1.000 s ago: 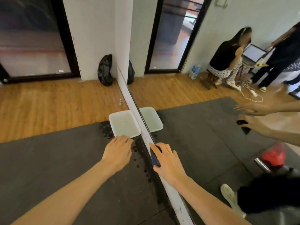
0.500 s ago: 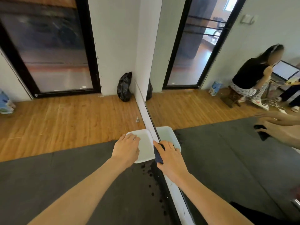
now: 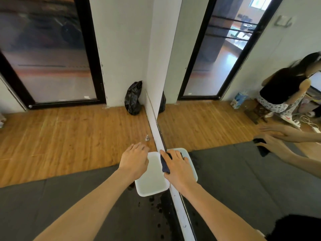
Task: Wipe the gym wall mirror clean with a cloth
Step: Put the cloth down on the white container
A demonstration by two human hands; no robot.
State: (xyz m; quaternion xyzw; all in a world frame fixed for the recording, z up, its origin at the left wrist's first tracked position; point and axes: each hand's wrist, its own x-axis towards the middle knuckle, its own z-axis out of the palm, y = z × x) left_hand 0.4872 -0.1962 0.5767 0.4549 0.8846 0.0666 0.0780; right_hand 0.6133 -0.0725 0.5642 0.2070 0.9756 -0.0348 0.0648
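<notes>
The wall mirror (image 3: 243,110) fills the area right of both hands, running down to a white base strip (image 3: 178,206) at the floor. A grey floor mat (image 3: 52,206) lies under the forearms, with wood flooring (image 3: 69,133) beyond. A white plastic basin (image 3: 152,180) of water sits directly below the hands, against the strip. A black bag (image 3: 132,98) stands in the corner, well ahead.

The right hand (image 3: 178,169) presses a dark blue cloth (image 3: 165,164) flat against the mirror's lower edge; its grip is spread, fingers extended over the cloth. The left hand (image 3: 134,159) hovers beside it over the basin, grip relaxed and holding nothing.

Recommended practice: keep the palm flat and the pressure even, overlap the strokes, and avoid knocking the basin.
</notes>
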